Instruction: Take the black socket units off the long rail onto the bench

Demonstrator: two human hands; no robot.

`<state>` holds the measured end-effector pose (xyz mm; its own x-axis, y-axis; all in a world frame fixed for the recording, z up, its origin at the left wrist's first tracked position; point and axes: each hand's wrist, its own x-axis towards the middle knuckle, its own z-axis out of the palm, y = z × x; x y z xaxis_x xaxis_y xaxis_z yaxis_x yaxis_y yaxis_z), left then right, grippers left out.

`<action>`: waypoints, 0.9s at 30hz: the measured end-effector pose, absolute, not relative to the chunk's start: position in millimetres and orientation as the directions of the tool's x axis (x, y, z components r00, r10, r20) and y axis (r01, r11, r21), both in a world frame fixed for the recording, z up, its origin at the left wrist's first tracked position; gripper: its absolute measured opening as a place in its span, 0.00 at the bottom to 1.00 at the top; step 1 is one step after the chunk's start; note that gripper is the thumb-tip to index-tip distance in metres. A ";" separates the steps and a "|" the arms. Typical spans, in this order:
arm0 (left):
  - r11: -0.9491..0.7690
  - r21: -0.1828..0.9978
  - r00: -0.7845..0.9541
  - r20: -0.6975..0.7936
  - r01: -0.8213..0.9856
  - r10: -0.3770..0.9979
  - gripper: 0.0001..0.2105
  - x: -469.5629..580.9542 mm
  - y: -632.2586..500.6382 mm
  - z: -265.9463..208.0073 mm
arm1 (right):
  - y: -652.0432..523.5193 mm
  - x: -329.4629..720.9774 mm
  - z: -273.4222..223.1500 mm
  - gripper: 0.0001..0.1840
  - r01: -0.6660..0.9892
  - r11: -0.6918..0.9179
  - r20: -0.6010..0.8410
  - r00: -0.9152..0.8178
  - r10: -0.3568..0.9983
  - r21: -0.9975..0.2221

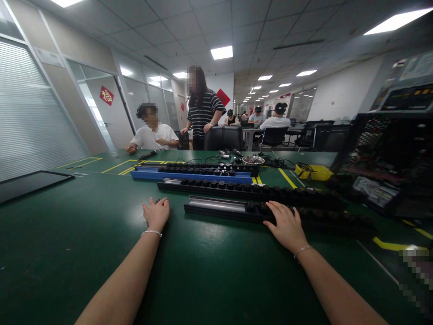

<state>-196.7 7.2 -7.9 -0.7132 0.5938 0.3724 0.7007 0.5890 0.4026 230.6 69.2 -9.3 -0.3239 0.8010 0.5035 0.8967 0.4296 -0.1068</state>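
Note:
My left hand (156, 214) rests on the green table (101, 253), left of the rails, its fingers curled over a small dark thing (157, 201) mostly hidden under them. Across the nearest black rail (216, 205) lies my right hand (287, 225), thumb at the front edge and fingers over the top. This rail looks like a power strip: bare silvery channel at its left end, round black socket-like pieces (251, 206) further right. Behind it runs a second black rail (209, 185) with a row of similar round pieces. Further back lies a blue rail (155, 175).
Beyond the rails are a metal bowl (253, 160), cables and a yellow tray (314, 172). A dark open-sided rack (389, 153) stands on the right, a black panel (32, 185) at the left edge. Two people (154, 135) are across the table, one seated, one standing.

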 end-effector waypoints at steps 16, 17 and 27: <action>-0.279 0.269 0.118 0.491 0.922 0.863 0.22 12.6 44.7 14.7 | 67.2 228.3 -7.6 0.26 0.897 0.420 0.492 -0.304 0.816 -0.142; -0.288 0.282 0.135 0.459 0.915 0.878 0.23 23.4 46.5 13.6 | 67.3 228.3 -7.7 0.26 0.896 0.421 0.495 -0.305 0.813 -0.141; -0.134 0.377 0.022 0.287 0.916 0.958 0.20 56.4 55.1 18.5 | 68.2 228.4 -9.2 0.25 0.890 0.435 0.513 -0.313 0.800 -0.134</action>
<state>56.4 55.1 18.5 0.0223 0.9576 0.2871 0.9164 -0.1344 0.3771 228.4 68.2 -9.2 -0.3130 0.7995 0.5126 0.8904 0.4348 -0.1344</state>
